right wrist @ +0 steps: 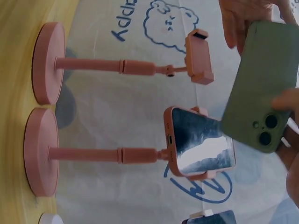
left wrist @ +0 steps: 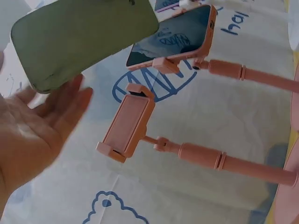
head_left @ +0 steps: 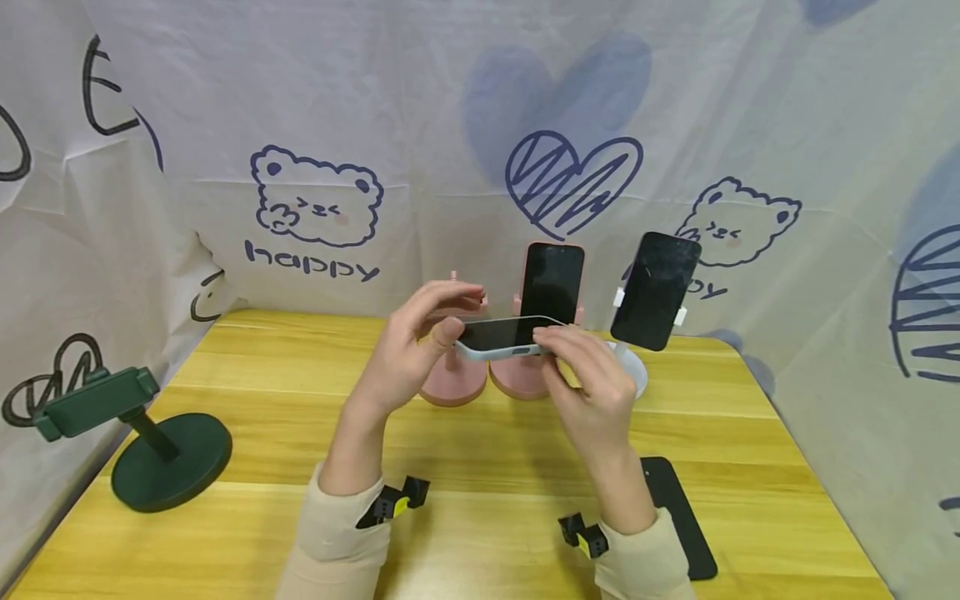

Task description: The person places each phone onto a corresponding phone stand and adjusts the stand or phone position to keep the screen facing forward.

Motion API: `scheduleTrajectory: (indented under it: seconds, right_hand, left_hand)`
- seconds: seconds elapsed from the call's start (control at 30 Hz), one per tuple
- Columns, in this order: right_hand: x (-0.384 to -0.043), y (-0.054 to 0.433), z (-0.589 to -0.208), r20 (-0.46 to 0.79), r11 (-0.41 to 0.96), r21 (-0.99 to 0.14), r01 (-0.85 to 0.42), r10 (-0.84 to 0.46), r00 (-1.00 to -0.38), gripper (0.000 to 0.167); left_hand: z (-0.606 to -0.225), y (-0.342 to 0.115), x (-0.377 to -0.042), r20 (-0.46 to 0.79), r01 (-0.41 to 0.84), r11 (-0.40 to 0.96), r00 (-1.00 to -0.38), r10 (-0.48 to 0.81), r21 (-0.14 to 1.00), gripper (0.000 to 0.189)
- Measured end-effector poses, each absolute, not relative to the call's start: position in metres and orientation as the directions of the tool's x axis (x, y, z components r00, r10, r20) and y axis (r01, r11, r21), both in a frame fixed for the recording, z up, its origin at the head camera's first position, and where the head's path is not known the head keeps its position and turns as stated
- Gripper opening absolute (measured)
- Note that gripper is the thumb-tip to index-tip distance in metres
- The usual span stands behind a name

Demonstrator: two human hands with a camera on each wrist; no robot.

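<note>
Green casing is covering the back of the held phone point(head_left: 495, 335), and its dark screen is facing up. The right hand point(head_left: 596, 375) is pinching one end, near the camera rings. The left hand point(head_left: 420, 329) is making a wide shape, with its thumb sitting at the other end. The phone is floating above the wooden table point(head_left: 480, 533), in front of two pink phone stands point(head_left: 517, 383). One is holding a pink-edged phone point(head_left: 552, 279). Beside them, a white phone stand point(head_left: 636, 367) is holding up a black phone point(head_left: 656, 292). Far left, a dark green phone stand point(head_left: 176, 467) is standing.
</note>
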State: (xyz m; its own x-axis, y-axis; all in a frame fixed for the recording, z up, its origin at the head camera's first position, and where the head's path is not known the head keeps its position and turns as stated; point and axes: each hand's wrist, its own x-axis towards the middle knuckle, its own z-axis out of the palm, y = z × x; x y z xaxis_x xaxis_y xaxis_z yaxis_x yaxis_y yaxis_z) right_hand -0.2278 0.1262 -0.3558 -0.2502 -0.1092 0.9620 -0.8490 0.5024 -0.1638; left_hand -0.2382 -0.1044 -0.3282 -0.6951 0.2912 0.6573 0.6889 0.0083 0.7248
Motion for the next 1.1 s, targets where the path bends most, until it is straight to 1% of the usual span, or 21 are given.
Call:
scheduleTrajectory:
  seconds: [0.1,0.17,0.23,0.3,0.43,0.5,0.63,0.77,0.87,0.93,0.97,1.03,1.1]
  right_hand:
    - [-0.2306,0.1285,-0.3558,0.973,0.496,-0.083,-0.865,-0.146,-0.177,0.011]
    - [-0.2323,0.1289,-0.3553,0.979,0.487,-0.038,-0.872,-0.158,-0.131,0.011]
    - [-0.2336,0.129,-0.3548,0.983,0.477,-0.007,-0.879,-0.159,-0.094,0.012]
    - [-0.2345,0.129,-0.3545,0.986,0.464,0.009,-0.886,-0.154,-0.071,0.012]
    - [-0.2349,0.1292,-0.3542,0.986,0.453,0.015,-0.891,-0.155,-0.062,0.012]
    - [-0.2347,0.1293,-0.3545,0.985,0.453,0.016,-0.891,-0.16,-0.064,0.012]
    - [-0.2348,0.1293,-0.3553,0.983,0.452,0.012,-0.892,-0.169,-0.073,0.011]
    - [-0.2352,0.1289,-0.3558,0.981,0.461,0.009,-0.887,-0.174,-0.081,0.011]
    - [-0.2349,0.1293,-0.3557,0.979,0.476,-0.008,-0.879,-0.174,-0.104,0.011]
    - [-0.2344,0.1297,-0.3557,0.977,0.49,-0.04,-0.871,-0.162,-0.136,0.012]
    - [-0.2339,0.1298,-0.3557,0.976,0.491,-0.069,-0.868,-0.149,-0.162,0.015]
    - [-0.2328,0.1295,-0.3562,0.967,0.479,-0.16,-0.863,-0.1,-0.235,0.027]
    - [-0.2316,0.1288,-0.3572,0.943,0.413,-0.29,-0.863,-0.032,-0.332,0.038]
  left_hand:
    - [-0.3284,-0.1058,-0.2391,0.567,0.579,-0.057,-0.767,0.3,0.814,0.066]
    - [-0.3284,-0.1077,-0.2401,0.514,0.516,-0.086,-0.795,0.322,0.852,0.054]
    - [-0.3289,-0.1093,-0.2411,0.458,0.464,-0.072,-0.817,0.351,0.883,0.043]
    - [-0.3291,-0.1102,-0.2419,0.386,0.407,-0.024,-0.842,0.377,0.913,0.039]
    - [-0.3279,-0.1097,-0.2418,0.238,0.286,0.049,-0.871,0.431,0.957,0.037]
    - [-0.3271,-0.1089,-0.2414,0.204,0.251,0.047,-0.871,0.447,0.967,0.038]
    - [-0.3268,-0.1081,-0.2419,0.209,0.23,-0.008,-0.873,0.441,0.973,0.038]
    - [-0.3267,-0.1068,-0.2415,0.257,0.262,-0.042,-0.879,0.402,0.964,0.039]
    - [-0.3265,-0.1048,-0.24,0.284,0.295,-0.025,-0.888,0.362,0.955,0.039]
    - [-0.3266,-0.1034,-0.2392,0.301,0.314,-0.018,-0.893,0.336,0.949,0.039]
    - [-0.3267,-0.1027,-0.2389,0.312,0.324,-0.019,-0.894,0.323,0.946,0.038]
    - [-0.3274,-0.1019,-0.239,0.342,0.35,-0.028,-0.891,0.299,0.936,0.038]
    - [-0.3281,-0.1013,-0.2398,0.37,0.374,-0.04,-0.887,0.274,0.926,0.037]
